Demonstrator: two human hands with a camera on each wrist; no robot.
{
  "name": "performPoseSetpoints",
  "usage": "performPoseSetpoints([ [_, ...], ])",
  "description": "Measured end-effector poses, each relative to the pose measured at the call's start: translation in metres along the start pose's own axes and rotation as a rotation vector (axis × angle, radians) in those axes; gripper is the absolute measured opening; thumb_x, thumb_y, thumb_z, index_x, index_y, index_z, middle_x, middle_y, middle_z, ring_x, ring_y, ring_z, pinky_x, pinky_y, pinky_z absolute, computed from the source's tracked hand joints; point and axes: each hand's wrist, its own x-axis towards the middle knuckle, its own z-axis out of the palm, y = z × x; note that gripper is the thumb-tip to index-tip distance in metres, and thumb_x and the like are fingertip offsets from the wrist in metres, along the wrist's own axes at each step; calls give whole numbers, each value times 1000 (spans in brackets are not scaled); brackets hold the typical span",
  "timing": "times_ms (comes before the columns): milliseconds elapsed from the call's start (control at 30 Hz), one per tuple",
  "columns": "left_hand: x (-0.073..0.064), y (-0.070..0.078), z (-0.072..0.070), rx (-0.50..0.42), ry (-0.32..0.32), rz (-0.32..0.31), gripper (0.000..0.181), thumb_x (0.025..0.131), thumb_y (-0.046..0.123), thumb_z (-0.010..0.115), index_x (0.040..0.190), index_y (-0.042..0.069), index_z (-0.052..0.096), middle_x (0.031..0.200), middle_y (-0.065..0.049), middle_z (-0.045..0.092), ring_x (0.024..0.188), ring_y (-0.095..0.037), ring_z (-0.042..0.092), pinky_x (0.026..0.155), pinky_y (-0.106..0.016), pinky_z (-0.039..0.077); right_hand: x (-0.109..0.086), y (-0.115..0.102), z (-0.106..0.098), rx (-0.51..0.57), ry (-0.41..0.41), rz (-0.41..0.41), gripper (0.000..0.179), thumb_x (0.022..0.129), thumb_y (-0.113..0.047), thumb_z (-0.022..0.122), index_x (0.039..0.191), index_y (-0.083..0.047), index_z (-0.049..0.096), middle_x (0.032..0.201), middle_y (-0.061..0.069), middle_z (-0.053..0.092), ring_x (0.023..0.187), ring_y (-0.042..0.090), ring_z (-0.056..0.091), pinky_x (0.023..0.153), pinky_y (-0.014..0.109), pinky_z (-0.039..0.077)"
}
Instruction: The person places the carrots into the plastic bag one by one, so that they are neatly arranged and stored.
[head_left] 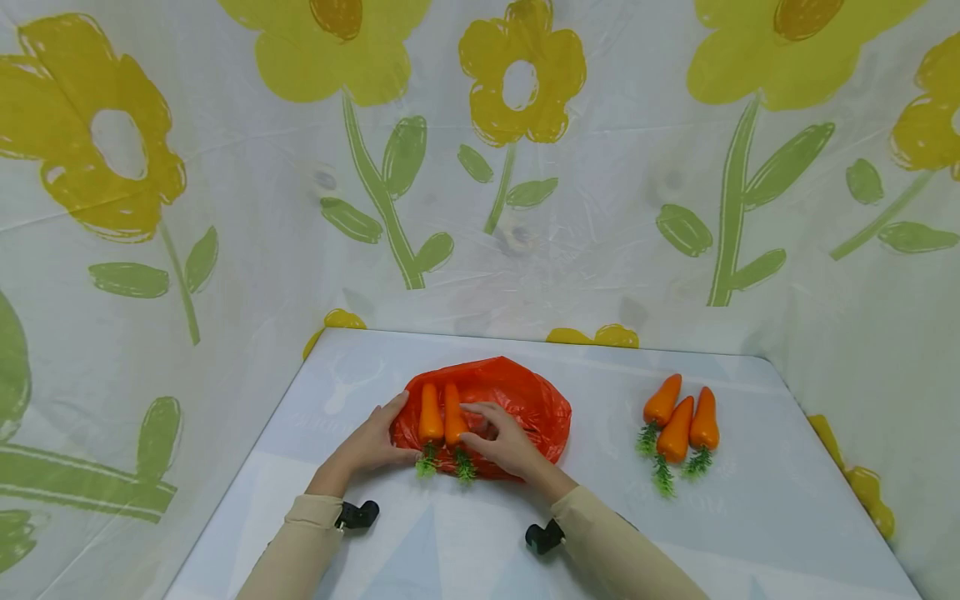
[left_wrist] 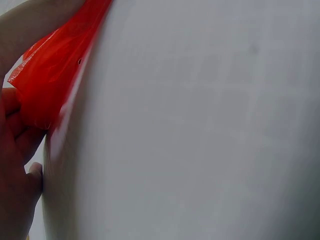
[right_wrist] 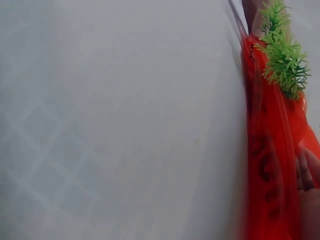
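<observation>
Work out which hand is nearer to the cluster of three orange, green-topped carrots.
Right: the right hand is over the red plastic bag, left of those carrots; the left hand is at the bag's left edge, farther from them.

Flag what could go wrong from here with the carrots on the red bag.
Two carrots lie side by side on the red bag, so they might roll if the wrinkled plastic is pulled. Their leafy tops reach its near edge and could catch there.

Hd view: high, fwd/dn @ tbl (head_left: 757, 525) | wrist views: close, low | shared: bag (head_left: 532, 408)
</observation>
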Motion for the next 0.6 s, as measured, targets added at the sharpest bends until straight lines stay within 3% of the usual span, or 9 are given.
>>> performPoseSetpoints([
  [267, 1, -2, 1, 9, 1, 2, 116, 74, 50, 87, 162, 6, 24, 165, -18, 29, 150, -47, 24, 122, -58, 19, -6, -1, -9, -10, -10, -2, 50, 97, -38, 69, 145, -30, 57, 137, 4, 56, 97, 20, 55, 79, 31, 53],
  [600, 0, 2, -1, -9, -13, -20, 116, 75, 48, 88, 162, 8, 23, 165, -17, 27, 149, -50, 21, 120, -61, 21, -12, -1, -19, -16, -2, -13, 52, 97, -37, 69, 146, -25, 56, 121, 8, 60, 95, 20, 55, 81, 33, 53],
])
